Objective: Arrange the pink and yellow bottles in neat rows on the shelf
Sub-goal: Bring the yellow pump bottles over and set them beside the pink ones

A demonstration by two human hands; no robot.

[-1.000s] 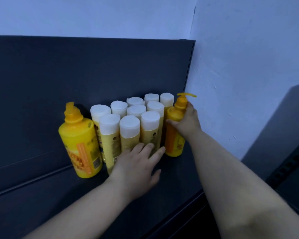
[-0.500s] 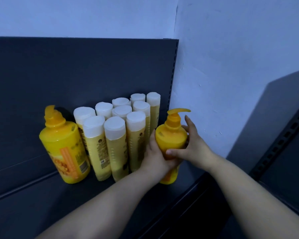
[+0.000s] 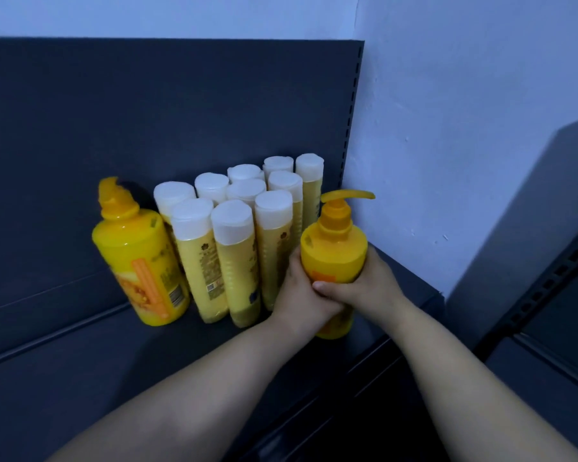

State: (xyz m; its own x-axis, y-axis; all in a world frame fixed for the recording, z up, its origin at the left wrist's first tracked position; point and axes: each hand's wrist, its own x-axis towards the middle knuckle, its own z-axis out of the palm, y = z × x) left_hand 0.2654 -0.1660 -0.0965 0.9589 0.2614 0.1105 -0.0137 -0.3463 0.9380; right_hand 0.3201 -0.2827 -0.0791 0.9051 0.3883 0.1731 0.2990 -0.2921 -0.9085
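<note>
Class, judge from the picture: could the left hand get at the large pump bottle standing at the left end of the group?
Probably yes. The large pump bottle stands with bare shelf before it, but the left hand grips the other pump bottle and must let go first.

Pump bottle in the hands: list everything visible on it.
The pump bottle is glossy yellow plastic, round-shouldered, with an orange-yellow pump head whose spout points right toward the wall. An orange label patch shows by the fingers. It stands roughly upright near the front right of the shelf, right of the white-capped bottles. The left hand and right hand both grip its middle. Whether its base rests on the shelf is unclear.
</note>
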